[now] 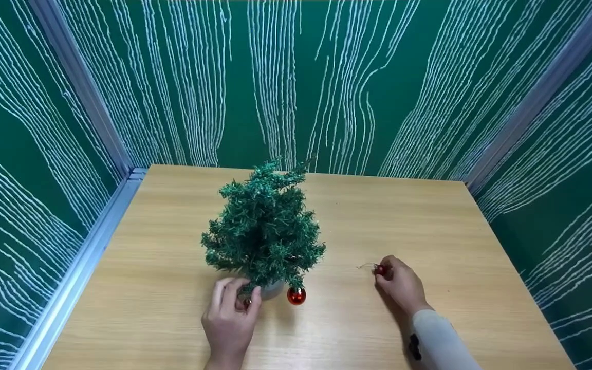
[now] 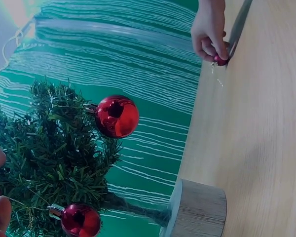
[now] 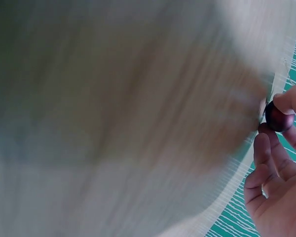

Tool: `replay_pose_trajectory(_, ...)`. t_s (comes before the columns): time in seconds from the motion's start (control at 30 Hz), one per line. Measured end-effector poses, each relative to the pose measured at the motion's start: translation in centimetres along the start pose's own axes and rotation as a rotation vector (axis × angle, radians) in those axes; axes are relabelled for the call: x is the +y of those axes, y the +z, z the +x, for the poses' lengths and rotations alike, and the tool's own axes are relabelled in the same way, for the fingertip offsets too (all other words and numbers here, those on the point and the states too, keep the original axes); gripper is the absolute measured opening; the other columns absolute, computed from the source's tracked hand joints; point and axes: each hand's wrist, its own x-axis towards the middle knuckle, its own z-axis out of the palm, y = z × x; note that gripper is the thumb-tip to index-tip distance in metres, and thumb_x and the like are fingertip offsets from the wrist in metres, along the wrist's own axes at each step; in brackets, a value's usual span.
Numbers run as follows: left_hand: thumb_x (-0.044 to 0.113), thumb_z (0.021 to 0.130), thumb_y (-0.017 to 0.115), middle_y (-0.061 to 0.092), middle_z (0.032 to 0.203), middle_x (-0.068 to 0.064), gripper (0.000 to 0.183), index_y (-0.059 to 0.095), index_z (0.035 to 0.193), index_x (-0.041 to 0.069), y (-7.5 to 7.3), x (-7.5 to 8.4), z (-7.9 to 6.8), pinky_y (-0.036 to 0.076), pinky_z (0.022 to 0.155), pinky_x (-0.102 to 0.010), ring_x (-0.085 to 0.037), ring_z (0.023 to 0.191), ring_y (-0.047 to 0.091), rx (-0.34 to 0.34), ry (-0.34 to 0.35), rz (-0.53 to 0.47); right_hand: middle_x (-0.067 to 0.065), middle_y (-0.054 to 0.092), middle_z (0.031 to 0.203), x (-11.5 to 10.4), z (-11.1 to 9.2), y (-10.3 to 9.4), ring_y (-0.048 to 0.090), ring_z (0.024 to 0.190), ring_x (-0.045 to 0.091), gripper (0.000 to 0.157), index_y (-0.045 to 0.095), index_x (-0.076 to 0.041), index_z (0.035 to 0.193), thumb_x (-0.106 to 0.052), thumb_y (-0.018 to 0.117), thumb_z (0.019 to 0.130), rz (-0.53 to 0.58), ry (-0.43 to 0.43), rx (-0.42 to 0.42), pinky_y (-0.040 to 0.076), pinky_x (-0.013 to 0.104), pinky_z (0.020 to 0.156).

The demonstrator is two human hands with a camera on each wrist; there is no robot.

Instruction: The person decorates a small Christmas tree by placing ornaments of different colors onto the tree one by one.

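A small green artificial Christmas tree (image 1: 265,226) stands on the table in a pale round base (image 2: 200,210). One shiny red bauble (image 1: 296,295) hangs from its lower right branches. A second red bauble (image 2: 80,220) hangs lower in the left wrist view, its thread running towards the fingers. My left hand (image 1: 230,318) is at the tree's lower left, its bent fingers and thumb standing apart around that bauble; whether they touch the thread is unclear. Right of the tree, my right hand (image 1: 401,283) pinches a dark red bauble (image 3: 279,117) between thumb and fingers, its thread loop trailing left.
The light wooden table (image 1: 378,221) lies beneath everything. Green walls with white wavy lines (image 1: 285,77) enclose it at the back and sides. A metal rail (image 1: 75,267) runs along the left edge.
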Motion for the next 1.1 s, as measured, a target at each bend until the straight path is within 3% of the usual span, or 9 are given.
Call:
replay_pose_trajectory(0.13, 0.028, 0.079, 0.072, 0.063, 0.089, -0.001, 0.018, 0.07, 0.089, 0.013, -0.1, 0.0, -0.1, 0.041, 0.042, -0.022, -0.003, 0.052, 0.047, 0.004, -0.002, 0.006, 0.008, 0.067, 0.103, -0.1, -0.1, 0.1, 0.063, 0.084, 0.02, 0.028, 0.06, -0.01, 0.11, -0.015, 0.073, 0.085, 0.057, 0.031, 0.001, 0.051, 0.038, 0.072)
replay_pose_trajectory(0.33, 0.03, 0.081, 0.071, 0.064, 0.088, -0.001, 0.021, 0.07, 0.088, 0.011, -0.1, 0.0, -0.2, 0.044, 0.043, -0.023, -0.006, 0.054, 0.052, 0.011, -0.006, 0.005, 0.009, 0.067, 0.101, -0.2, -0.2, 0.0, 0.063, 0.089, 0.024, 0.028, 0.061, -0.009, 0.109, -0.011, 0.073, 0.085, 0.107, 0.032, 0.031, 0.051, 0.042, 0.078)
replay_pose_trajectory(0.5, 0.031, 0.082, 0.071, 0.064, 0.088, -0.002, 0.021, 0.07, 0.088, 0.011, -0.2, 0.0, -0.1, 0.047, 0.044, -0.026, -0.011, 0.057, 0.057, 0.011, -0.006, 0.003, 0.01, 0.066, 0.103, -0.4, -0.3, 0.1, 0.062, 0.087, 0.023, 0.032, 0.062, -0.007, 0.115, -0.01, 0.073, 0.085, 0.149, 0.023, 0.052, 0.05, 0.038, 0.076)
replay_pose_trajectory(0.67, 0.031, 0.083, 0.069, 0.064, 0.089, -0.002, 0.021, 0.07, 0.088, 0.011, -0.2, 0.0, -0.1, 0.045, 0.042, -0.023, -0.007, 0.055, 0.052, 0.007, -0.003, 0.013, 0.007, 0.066, 0.105, -0.7, -0.6, 0.3, 0.062, 0.088, 0.02, 0.029, 0.065, -0.01, 0.112, -0.011, 0.075, 0.085, 0.197, 0.024, 0.083, 0.051, 0.032, 0.077)
replay_pose_trajectory(1.1, 0.025, 0.08, 0.072, 0.063, 0.088, -0.001, 0.016, 0.07, 0.089, 0.011, 0.1, 0.0, 0.0, 0.044, 0.044, -0.023, -0.008, 0.058, 0.053, 0.012, -0.006, -0.014, 0.003, 0.067, 0.099, -2.8, -1.6, 0.0, 0.056, 0.08, 0.017, 0.026, 0.066, -0.014, 0.11, -0.015, 0.076, 0.086, 0.281, 0.048, 0.111, 0.046, 0.024, 0.067)
